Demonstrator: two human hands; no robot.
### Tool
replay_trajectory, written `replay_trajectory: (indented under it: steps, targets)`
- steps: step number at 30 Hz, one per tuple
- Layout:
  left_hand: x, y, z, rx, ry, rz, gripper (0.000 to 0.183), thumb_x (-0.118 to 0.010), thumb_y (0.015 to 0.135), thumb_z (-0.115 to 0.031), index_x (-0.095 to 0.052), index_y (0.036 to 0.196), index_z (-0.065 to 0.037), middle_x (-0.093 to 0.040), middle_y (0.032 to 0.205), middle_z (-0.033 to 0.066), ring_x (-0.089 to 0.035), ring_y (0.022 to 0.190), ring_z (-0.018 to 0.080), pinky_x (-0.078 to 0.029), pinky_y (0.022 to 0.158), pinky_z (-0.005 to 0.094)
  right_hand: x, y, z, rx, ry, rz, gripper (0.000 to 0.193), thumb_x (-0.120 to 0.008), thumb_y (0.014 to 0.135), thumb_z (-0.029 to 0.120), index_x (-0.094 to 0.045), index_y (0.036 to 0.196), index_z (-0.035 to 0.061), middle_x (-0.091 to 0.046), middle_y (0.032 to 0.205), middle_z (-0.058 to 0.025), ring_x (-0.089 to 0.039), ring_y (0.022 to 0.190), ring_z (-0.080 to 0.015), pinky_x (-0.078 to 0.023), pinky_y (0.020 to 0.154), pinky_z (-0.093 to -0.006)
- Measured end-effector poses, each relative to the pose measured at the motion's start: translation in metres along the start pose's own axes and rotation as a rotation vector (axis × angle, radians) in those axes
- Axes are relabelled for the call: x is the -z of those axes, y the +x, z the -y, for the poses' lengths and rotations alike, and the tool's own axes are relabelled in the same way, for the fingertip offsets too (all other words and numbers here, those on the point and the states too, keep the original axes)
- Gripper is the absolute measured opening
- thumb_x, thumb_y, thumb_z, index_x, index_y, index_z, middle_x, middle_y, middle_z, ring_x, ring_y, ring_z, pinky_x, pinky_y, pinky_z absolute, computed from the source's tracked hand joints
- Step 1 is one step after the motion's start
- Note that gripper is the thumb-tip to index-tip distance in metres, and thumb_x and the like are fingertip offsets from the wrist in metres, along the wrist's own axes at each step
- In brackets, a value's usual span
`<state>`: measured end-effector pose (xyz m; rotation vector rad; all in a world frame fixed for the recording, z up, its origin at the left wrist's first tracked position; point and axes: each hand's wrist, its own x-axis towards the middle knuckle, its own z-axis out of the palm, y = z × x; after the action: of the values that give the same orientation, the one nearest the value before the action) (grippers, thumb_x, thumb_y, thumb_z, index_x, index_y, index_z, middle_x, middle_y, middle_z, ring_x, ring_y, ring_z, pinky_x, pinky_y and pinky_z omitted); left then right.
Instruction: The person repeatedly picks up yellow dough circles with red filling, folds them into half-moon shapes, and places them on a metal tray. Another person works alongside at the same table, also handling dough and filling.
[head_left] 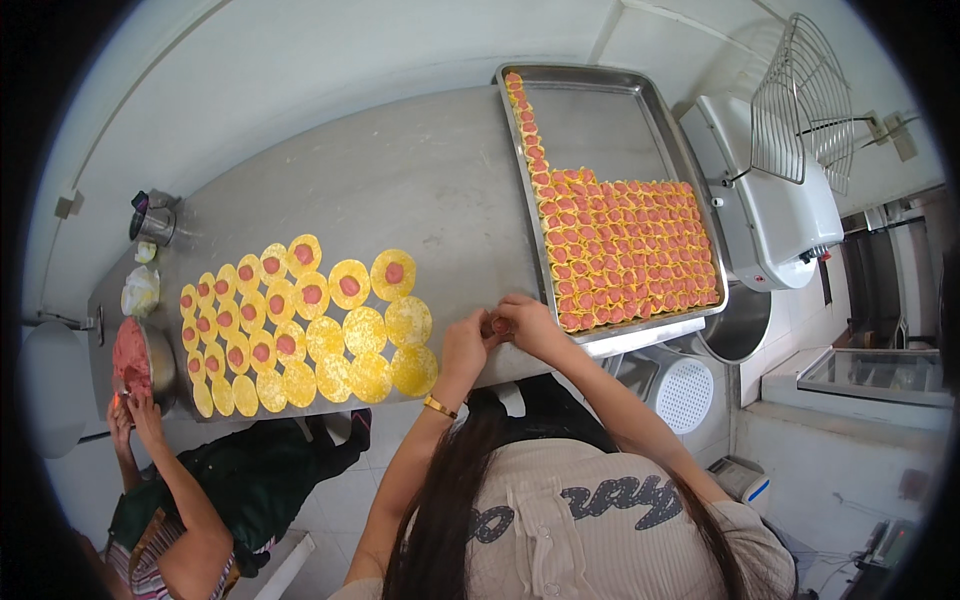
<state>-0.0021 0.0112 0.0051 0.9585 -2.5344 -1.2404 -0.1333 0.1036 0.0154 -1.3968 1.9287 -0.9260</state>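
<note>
Between my two hands, at the table's front edge, is a small dumpling [501,326] with pink meat showing at its top. My left hand [466,343] is closed round its left side, and my right hand [531,326] pinches it from the right. Fingers hide most of its wrapper. Close by on the right lies a metal tray [532,240] with rows of yellow-wrapped, meat-topped dumplings [630,255]. Round yellow wrappers [408,322] spread over the table to my left; many carry a lump of pink meat [394,273], while several nearer ones are bare.
At the far left a co-worker's hands [138,412] are at a metal bowl [163,370] of pink minced meat [131,360]. A white machine [765,190] with a wire guard [800,105] stands beyond the tray. A white perforated container [684,394] sits below the table's right end.
</note>
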Motion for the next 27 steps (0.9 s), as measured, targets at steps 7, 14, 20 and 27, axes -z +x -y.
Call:
replay_trajectory:
  steps: [7,14,20,27]
  targets:
    - [-0.001,-0.006,-0.003,-0.059,-0.016,-0.034,0.027,-0.075,0.072,-0.019,-0.058,0.087,-0.004,-0.065,0.075,0.0133,-0.063,0.071,0.0323,-0.048,0.062,0.0412,-0.005,-0.006,0.001,-0.007,-0.188,-0.08,0.021,-0.059,0.07,-0.004,-0.062,0.089,0.0024,-0.058,0.091,-0.0154,-0.059,0.084,-0.0361,-0.049,0.071,-0.0423]
    - [0.002,-0.012,-0.001,-0.041,-0.012,0.02,0.025,-0.074,0.073,-0.019,-0.058,0.087,-0.005,-0.065,0.076,0.0135,-0.063,0.073,0.0339,-0.048,0.063,0.0426,-0.001,-0.011,0.006,0.062,-0.125,-0.095,0.021,-0.059,0.07,-0.005,-0.061,0.089,0.0018,-0.057,0.087,-0.0145,-0.059,0.083,-0.0351,-0.049,0.071,-0.0412]
    - [0.002,-0.006,-0.006,-0.092,0.078,0.011,0.028,-0.074,0.073,-0.02,-0.058,0.091,-0.006,-0.064,0.075,0.0111,-0.062,0.075,0.0336,-0.048,0.064,0.0421,0.003,-0.008,0.003,0.01,-0.07,-0.013,0.025,-0.058,0.069,-0.006,-0.061,0.093,0.0016,-0.058,0.092,-0.0146,-0.057,0.094,-0.036,-0.048,0.077,-0.0427]
    - [0.001,-0.005,-0.003,-0.216,-0.017,-0.07,0.026,-0.071,0.074,-0.011,-0.059,0.096,-0.004,-0.062,0.088,0.0134,-0.062,0.08,0.0329,-0.049,0.069,0.0411,-0.003,-0.011,0.004,-0.11,-0.199,-0.071,0.026,-0.058,0.069,-0.008,-0.062,0.093,-0.0014,-0.058,0.093,-0.0178,-0.059,0.089,-0.0379,-0.049,0.076,-0.0436]
